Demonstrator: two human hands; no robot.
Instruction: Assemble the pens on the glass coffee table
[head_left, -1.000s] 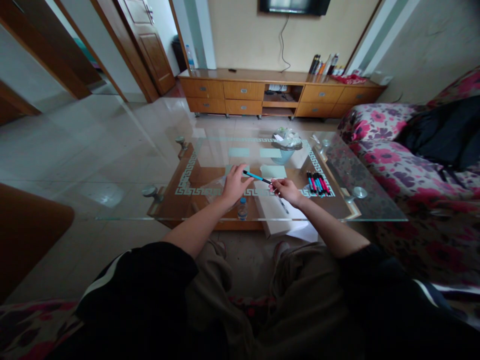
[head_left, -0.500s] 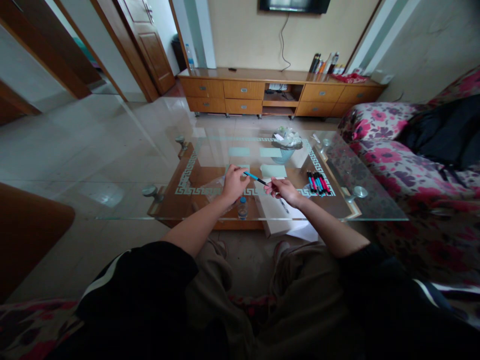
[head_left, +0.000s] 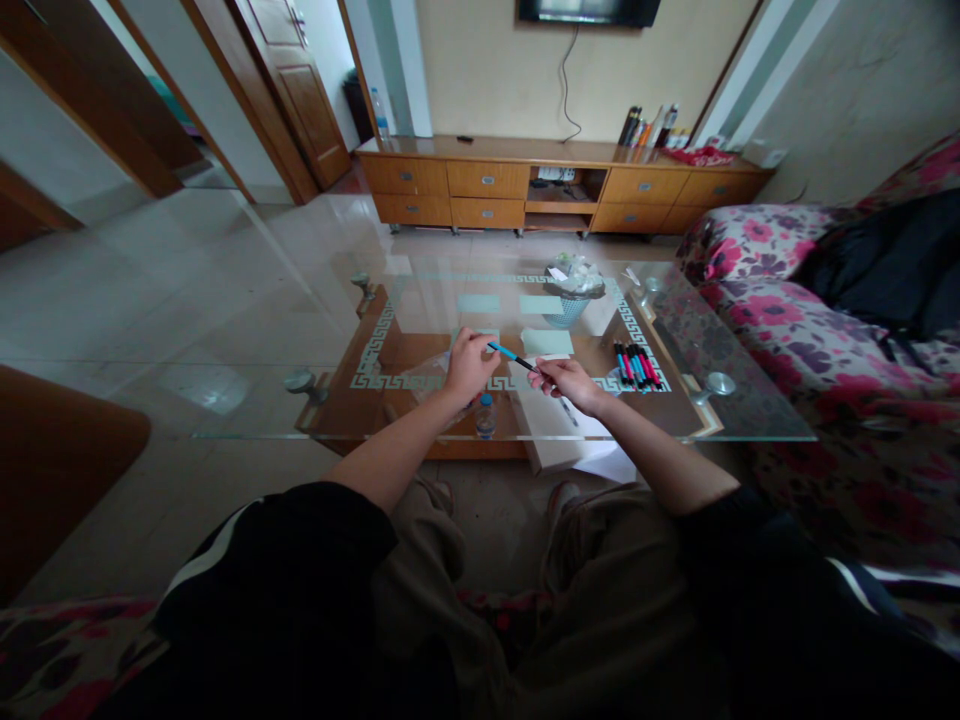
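Note:
Above the glass table (head_left: 247, 405), a slim blue and black pen (head_left: 513, 356) spans the gap between my two hands. The fingertips of my left hand (head_left: 470, 365) pinch its blue end. At the black end, my right hand (head_left: 564, 381) is closed around the tip, whose point is hidden by the fingers. To the right of my right hand, several pink, blue and black pens (head_left: 637, 366) lie side by side. A small blue-capped bottle (head_left: 485, 416) shows below my left hand.
A white box (head_left: 551, 450) and loose paper (head_left: 609, 464) show beneath the glass. Farther back stands a lined waste basket (head_left: 568, 308). A flowered sofa (head_left: 757, 255) borders the right side, and a wooden TV cabinet (head_left: 487, 180) stands against the wall.
Hardly anything differs. Both hands keep hold of the pen in nearly the same place, with only a slight shift of the fingers.

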